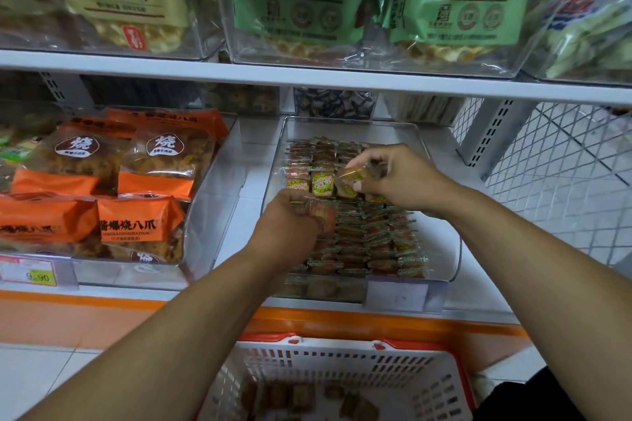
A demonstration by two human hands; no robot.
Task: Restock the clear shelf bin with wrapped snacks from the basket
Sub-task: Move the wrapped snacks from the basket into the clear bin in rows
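Note:
A clear shelf bin (441, 249) stands on the lower shelf, packed with rows of small wrapped snacks (376, 243). Over its middle my left hand (290, 219) grips a small stack of wrapped snacks (321, 212) at the bin's left side. A little farther back my right hand (400, 174) pinches a single wrapped snack (354, 174) above the upright yellow-labelled ones. Below, at the frame's bottom, a white basket (342, 362) with red rim holds several more brown wrapped snacks (294, 396).
A second clear bin with orange snack bags (136, 181) stands to the left. The upper shelf (307, 75) carries bins of green and beige bags. Wire mesh panel (564, 181) closes the right side. A price label holder (396, 296) fronts the bin.

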